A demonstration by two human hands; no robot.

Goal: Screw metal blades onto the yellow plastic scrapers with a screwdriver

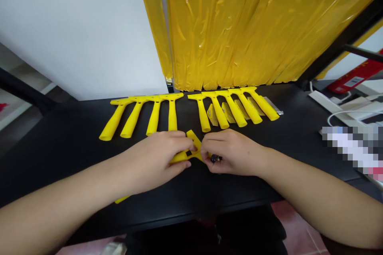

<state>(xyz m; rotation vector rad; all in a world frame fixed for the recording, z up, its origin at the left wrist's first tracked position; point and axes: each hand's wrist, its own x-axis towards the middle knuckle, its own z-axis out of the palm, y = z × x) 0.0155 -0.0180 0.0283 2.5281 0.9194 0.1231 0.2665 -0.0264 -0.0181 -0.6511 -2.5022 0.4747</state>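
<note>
A T-shaped yellow plastic scraper handle is held low over the black table, its head pointing up and right. My left hand is closed around its neck, thumb below and fingers above. My right hand has its fingertips pinched at the lower end of the head. A small dark shiny piece shows within the right fingers; its kind is unclear. Below my left forearm a yellow tip sticks out; whether it belongs to the held handle is hidden.
Behind my hands, similar yellow handles stand in a left row and a right row on the black table. Flat see-through pieces lie among the right ones. Yellow plastic sheeting hangs behind. White power strips and cables are at right.
</note>
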